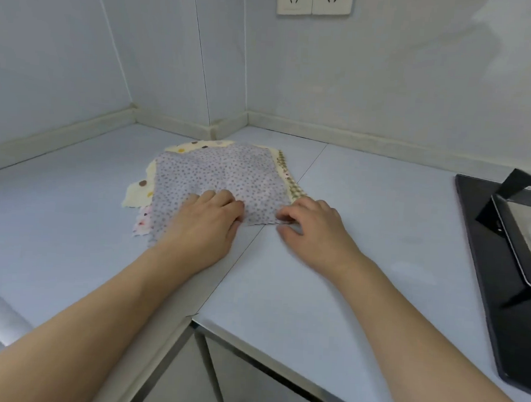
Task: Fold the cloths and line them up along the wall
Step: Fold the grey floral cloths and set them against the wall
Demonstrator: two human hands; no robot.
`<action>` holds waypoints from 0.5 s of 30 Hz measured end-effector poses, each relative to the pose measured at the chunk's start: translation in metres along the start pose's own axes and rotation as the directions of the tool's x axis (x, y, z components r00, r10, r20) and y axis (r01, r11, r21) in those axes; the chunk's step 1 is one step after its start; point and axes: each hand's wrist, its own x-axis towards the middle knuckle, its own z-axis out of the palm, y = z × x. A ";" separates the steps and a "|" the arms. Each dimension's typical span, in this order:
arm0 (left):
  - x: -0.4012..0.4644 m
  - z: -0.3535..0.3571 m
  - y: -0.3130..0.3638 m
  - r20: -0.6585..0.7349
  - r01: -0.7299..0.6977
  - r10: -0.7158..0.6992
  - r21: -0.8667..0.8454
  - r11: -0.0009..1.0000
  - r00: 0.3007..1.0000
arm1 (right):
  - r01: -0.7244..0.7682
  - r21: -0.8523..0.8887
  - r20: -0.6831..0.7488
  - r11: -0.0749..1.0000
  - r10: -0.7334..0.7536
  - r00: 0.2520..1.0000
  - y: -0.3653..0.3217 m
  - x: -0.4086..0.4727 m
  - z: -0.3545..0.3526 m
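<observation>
A pile of thin cloths lies flat on the pale countertop [365,225] near the inner corner of the walls. On top is a lilac cloth with small dots [219,174]. Under it show a cream cloth with big brown and yellow dots [139,190], a white-pink cloth [141,222] at the near left, and a green-checked edge [286,174] on the right. My left hand [205,219] rests on the lilac cloth's near edge with its fingertips curled into the fabric. My right hand [311,223] pinches the lilac cloth's near right corner.
A black gas hob [485,245] with a metal pan support sits at the right edge of the counter. Two wall sockets [313,0] are above. A raised backsplash strip [355,136] runs along both walls. The counter's front edge cuts diagonally below my arms.
</observation>
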 end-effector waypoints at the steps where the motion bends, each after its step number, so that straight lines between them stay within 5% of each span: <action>1: 0.001 0.001 0.000 -0.014 0.004 -0.004 -0.013 1.000 1.000 | -0.005 0.003 -0.006 1.000 0.005 1.000 -0.001 -0.001 -0.001; 7: 0.010 -0.009 0.008 -0.149 0.046 -0.094 -0.296 0.954 0.984 | 0.006 0.023 -0.031 1.000 -0.005 1.000 -0.003 0.000 -0.003; 15: 0.017 -0.010 0.020 -0.109 -0.027 -0.031 -0.494 0.869 0.994 | 0.012 -0.035 -0.116 0.999 -0.016 0.993 -0.008 0.008 0.001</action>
